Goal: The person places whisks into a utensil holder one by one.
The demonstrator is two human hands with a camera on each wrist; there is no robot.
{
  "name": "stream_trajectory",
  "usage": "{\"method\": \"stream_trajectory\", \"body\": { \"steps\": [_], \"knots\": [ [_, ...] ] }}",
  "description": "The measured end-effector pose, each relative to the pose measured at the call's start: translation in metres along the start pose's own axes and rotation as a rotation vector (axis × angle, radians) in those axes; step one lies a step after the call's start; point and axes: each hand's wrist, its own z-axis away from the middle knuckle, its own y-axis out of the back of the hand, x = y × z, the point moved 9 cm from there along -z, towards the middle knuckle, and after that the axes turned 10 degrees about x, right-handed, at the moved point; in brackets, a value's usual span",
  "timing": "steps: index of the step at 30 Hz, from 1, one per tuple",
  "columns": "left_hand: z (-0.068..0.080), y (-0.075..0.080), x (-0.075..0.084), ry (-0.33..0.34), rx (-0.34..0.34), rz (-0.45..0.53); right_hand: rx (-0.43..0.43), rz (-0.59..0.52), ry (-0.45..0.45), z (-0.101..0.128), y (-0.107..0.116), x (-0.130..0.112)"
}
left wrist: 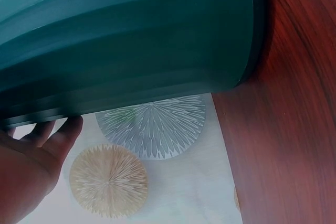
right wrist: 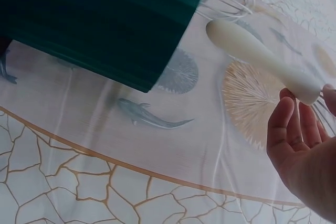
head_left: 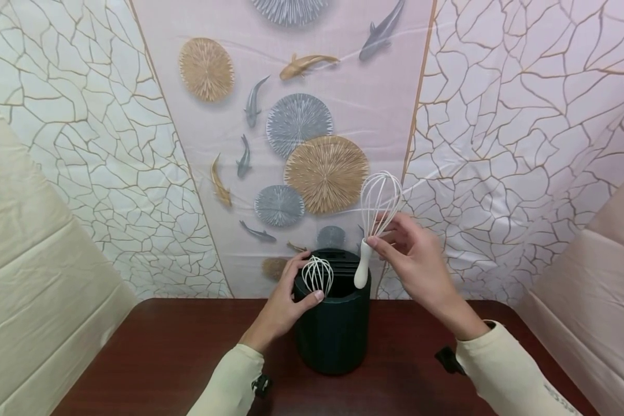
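A dark green ribbed utensil holder (head_left: pixel 333 335) stands upright, with slots at the back of its top and a larger opening in front. Out of that opening rises the wire head of one white whisk (head_left: pixel 318 276); its handle is hidden inside. My left hand (head_left: pixel 286 300) grips the holder's left side at the rim, thumb at the front beside this whisk. Over the holder's right rim, my right hand (head_left: pixel 413 260) pinches a second white whisk (head_left: pixel 363 266) where wires meet handle. Its wire head points up. In the right wrist view its pale handle (right wrist: pixel 257 59) hangs free beyond the fingers.
The holder stands on a dark red-brown wooden table (head_left: pixel 187 346). Close behind hangs a patterned cloth (head_left: pixel 229 144) with fish and round motifs. Beige fabric panels (head_left: pixel 26 260) slant in at both sides.
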Motion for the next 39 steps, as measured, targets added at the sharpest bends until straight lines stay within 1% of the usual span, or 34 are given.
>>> {"method": "stream_trajectory", "body": {
  "steps": [6,15,21,25,29,35,39],
  "knots": [
    [0.0,0.0,0.001,-0.006,0.002,-0.007,-0.018,-0.007,-0.032,0.003,-0.009,0.008],
    [-0.001,0.001,-0.003,0.0,-0.002,-0.005,-0.051,-0.011,-0.026,0.007,-0.025,0.014],
    [-0.002,0.001,-0.003,-0.009,-0.006,-0.018,-0.075,-0.01,-0.065,0.009,-0.032,0.023],
    [-0.001,0.002,-0.004,-0.005,-0.005,-0.014,-0.096,-0.033,-0.081,0.011,-0.037,0.027],
    [-0.003,0.002,-0.004,-0.012,-0.007,-0.016,-0.105,-0.052,-0.099,0.014,-0.039,0.032],
    [-0.002,0.001,-0.005,-0.019,-0.008,-0.015,-0.094,-0.021,-0.086,0.016,-0.04,0.035],
    [-0.002,0.001,-0.005,-0.019,-0.005,-0.015,-0.108,-0.026,-0.106,0.019,-0.043,0.039]
  ]
}}
